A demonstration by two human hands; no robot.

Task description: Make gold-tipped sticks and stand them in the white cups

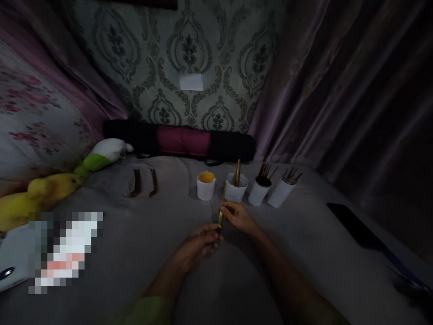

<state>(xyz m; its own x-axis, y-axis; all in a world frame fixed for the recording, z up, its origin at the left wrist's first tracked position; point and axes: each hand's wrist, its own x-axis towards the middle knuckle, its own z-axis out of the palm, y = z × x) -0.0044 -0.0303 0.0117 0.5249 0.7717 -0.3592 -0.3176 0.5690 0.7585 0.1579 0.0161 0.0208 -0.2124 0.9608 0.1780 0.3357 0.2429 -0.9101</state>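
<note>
Plain grey bed (135,253), lol. Grey-green damask wallpaper (216,40), mauve curtains (338,90). White cups (259,192) along the far edge, yellow inside one. Golden stick (222,210). Black roll (233,146) with a magenta middle. Yellow plush toy (37,194) at the left edge, pink-flowered pillow (30,117).

Single view, worn on the person's head. The camera looks forward and steeply down along both forearms, which enter from the lower edge. The left hand (199,243) and right hand (239,216), both closed on a thin gold stick (221,208), sit just below frame centre, close to the lens. The grey sheet (135,253) fills the lower half. A row of white cups (259,193) stands just beyond the hands. The patterned wall (189,45) closes the far end, square to the camera. A curtain (338,90) runs down the right side. The lens is wide: edges bow and darken.
</note>
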